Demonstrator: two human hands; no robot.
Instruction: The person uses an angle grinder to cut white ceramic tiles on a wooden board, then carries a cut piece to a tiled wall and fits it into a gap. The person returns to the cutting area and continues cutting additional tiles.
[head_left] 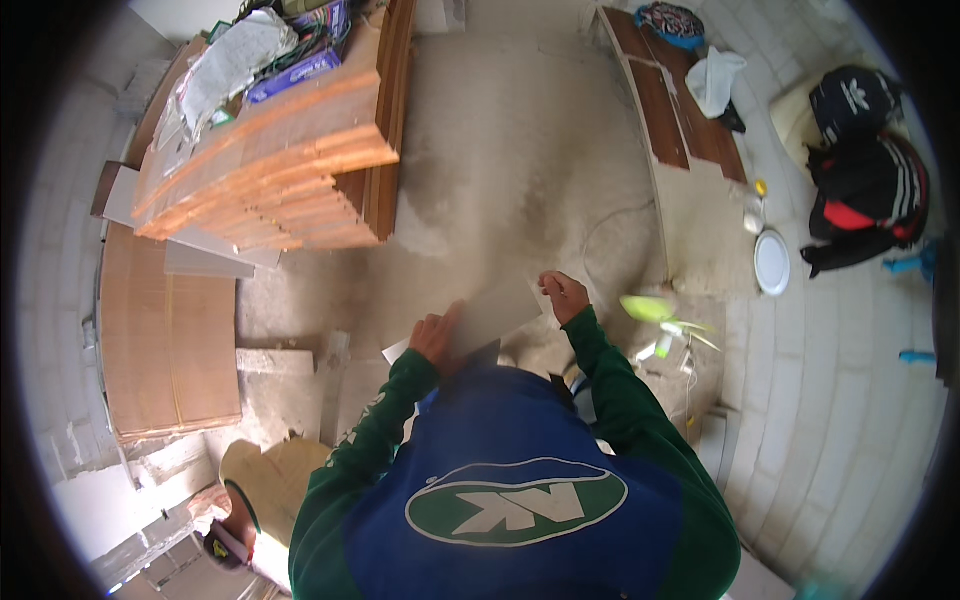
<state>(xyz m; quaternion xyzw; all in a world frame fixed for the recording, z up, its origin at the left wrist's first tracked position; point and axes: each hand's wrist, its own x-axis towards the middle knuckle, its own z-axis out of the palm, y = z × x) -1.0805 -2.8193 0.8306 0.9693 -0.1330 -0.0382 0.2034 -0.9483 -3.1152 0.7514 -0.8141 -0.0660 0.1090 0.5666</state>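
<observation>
A flat, light grey panel (500, 318) lies in front of my body, slanting up toward the right. My left hand (432, 338) is on its left part, fingers bent and pressed against it; the part under the palm is hidden. Beside the panel's right end is my right hand (565, 295), its fingers curled together. Whatever those fingers hold, if anything, is too small to make out. Pale haze blurs the area just beyond the panel.
A tall stack of brown boards (385, 190) with orange edges stands at the far left, carrying bags and boxes. A brown carton (170, 330) is at left. Another person (275, 490) is low at left. At right are a long board (700, 230), a white lid (772, 262) and a backpack (865, 190).
</observation>
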